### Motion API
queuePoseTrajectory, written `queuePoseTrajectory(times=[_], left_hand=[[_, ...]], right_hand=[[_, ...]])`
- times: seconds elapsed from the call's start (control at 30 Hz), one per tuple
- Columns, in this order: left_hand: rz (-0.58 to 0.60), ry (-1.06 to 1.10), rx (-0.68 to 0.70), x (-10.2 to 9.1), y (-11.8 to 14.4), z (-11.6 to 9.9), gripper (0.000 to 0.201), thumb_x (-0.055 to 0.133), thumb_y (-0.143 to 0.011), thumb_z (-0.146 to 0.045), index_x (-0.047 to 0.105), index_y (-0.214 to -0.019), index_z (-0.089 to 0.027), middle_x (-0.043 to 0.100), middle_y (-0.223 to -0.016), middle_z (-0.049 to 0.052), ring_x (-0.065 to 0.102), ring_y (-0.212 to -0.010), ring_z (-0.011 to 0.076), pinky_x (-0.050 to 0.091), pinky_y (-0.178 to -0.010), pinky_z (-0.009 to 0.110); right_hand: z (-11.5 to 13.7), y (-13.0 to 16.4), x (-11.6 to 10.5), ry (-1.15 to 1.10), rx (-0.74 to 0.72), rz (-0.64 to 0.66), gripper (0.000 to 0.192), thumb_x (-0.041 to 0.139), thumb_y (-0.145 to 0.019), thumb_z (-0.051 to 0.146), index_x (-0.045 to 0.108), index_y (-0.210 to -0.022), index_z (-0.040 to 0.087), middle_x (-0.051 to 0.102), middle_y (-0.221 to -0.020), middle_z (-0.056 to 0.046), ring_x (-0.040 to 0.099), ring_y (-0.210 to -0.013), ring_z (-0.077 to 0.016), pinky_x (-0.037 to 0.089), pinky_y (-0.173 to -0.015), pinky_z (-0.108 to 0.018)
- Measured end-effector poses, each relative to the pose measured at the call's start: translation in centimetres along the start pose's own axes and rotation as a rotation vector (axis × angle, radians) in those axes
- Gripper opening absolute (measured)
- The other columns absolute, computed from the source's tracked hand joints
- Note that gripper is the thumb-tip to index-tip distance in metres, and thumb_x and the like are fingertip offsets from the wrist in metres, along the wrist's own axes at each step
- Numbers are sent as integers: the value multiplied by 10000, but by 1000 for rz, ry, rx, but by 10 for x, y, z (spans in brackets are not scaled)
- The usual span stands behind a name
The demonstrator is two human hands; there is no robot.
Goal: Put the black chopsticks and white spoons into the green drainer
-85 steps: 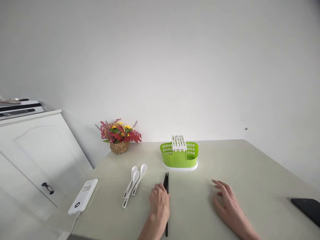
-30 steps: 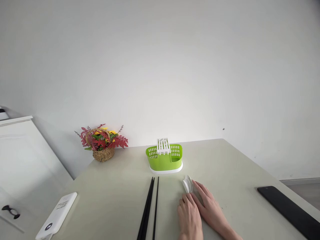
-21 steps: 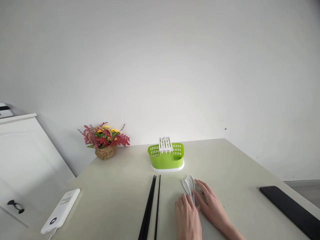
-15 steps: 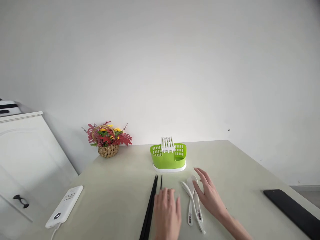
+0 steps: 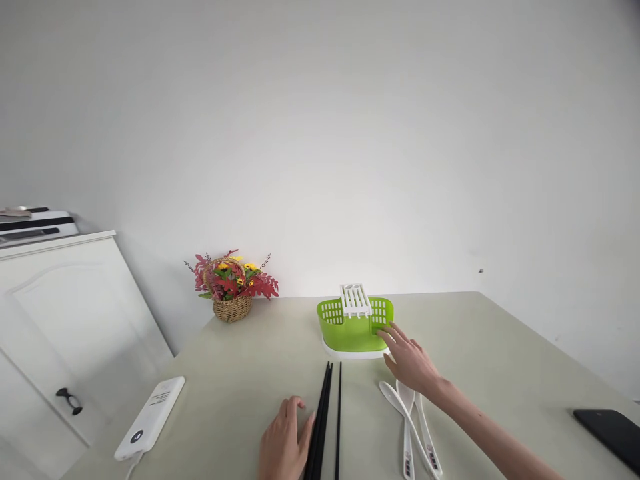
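Right hand [image 5: 411, 362] was stretched forward, fingers spread and loose, clamped on nothing; fingertips [image 5: 386, 330] touched the right-hand wall of the green caddy [image 5: 353, 328]. Caddy stood upright on its white base at 12 o'clock on the counter [image 5: 500, 353], with a white slotted insert [image 5: 355, 299] sticking up from its middle.

Three white spoons [image 5: 414, 427] lay on the counter at 5 o'clock of the caddy, bowls partly under the right palm, handles running toward the near edge. Whether the palm rested on them could not be told.

Left hand [image 5: 284, 447] lay flat on the counter at 7 o'clock of the caddy, fingers together, gripping nothing. Its finger edge sat just beside the black chopsticks [image 5: 326, 427], possibly touching. Chopsticks lay flat, tips pointing at the caddy, between the two hands.

White power bank [image 5: 150, 427] at 8 o'clock, well apart from the left hand. Flower basket [image 5: 232, 288] at 10 o'clock against the wall. Black phone [image 5: 610, 433] at 4 o'clock near the counter edge. White cabinet [image 5: 65, 313] stood left of the counter.
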State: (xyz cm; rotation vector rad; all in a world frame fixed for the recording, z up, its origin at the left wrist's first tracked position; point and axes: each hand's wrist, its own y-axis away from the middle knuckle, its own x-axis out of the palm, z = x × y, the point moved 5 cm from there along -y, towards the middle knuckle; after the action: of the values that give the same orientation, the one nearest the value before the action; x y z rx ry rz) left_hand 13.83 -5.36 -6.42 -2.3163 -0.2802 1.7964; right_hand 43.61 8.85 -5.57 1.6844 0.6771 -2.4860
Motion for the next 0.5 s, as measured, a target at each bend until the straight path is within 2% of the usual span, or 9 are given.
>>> queuePoseTrajectory(times=[0.33,0.43,0.5], left_hand=[[-51,18,-21,3,0,6,263,345,-1029,-400,563,-971,-264,695,-887,14,699,-665,183,451,-590,268],[-59,28,-23,3,0,7,295,323,-1034,-407,568,-960,-261,688,-848,11,688,-643,176,444,-585,261],[-65,49,-13,2,1,6,319,310,-1038,-428,568,-955,-261,685,-837,8,682,-638,170,446,-591,257]], right_hand=[[-11,17,-4,-34,18,-14,516,419,-953,250,497,-1463,272,457,-1587,-81,283,-1533,-288,458,-1099,-564],[-11,23,-8,-70,19,-28,527,396,-982,311,436,-1505,262,396,-1626,-77,277,-1535,-276,436,-1135,-537],[-12,31,-13,-149,35,-78,549,378,-997,360,371,-1537,263,343,-1653,-75,334,-1512,-268,431,-1149,-502]])
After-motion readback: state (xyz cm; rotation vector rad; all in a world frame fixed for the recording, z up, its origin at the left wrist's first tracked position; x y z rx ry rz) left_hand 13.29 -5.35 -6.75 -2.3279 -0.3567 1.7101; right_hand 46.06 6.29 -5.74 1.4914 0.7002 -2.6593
